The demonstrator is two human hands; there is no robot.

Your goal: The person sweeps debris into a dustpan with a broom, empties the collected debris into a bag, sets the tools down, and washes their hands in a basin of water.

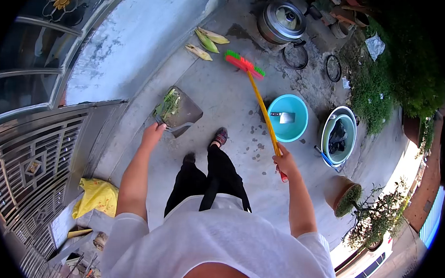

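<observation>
Two tools in use, one to each hand. Item: broom, yellow handle, red head with green bristles; right hand wrapped round the handle close to its red near end. Item: dustpan, grey; left hand closed about its handle, pan low over the floor at left, leafy scraps lying along its left side.

Step in hand, by judgement: sweeping up, with the pan part loaded. Broom head lies at the far end of the reach, well apart from the pan and just beside three corn husks. A next stroke calls for drawing the head nearer and left to the pan's open edge, if that edge faces it, which cannot be told; pan best kept level, lest the scraps slide.

Edges: white wall at far left, with the husks near its foot; metal gate at near left. To the right, one turquoise basin holding a cleaver; the broom handle crosses its left rim in view, contact not certain. One lidded pot, far right of the broom head.

Room: open concrete floor between pan and broom handle, one shoe at its near side. Rightward swing seems limited by the basin.
</observation>
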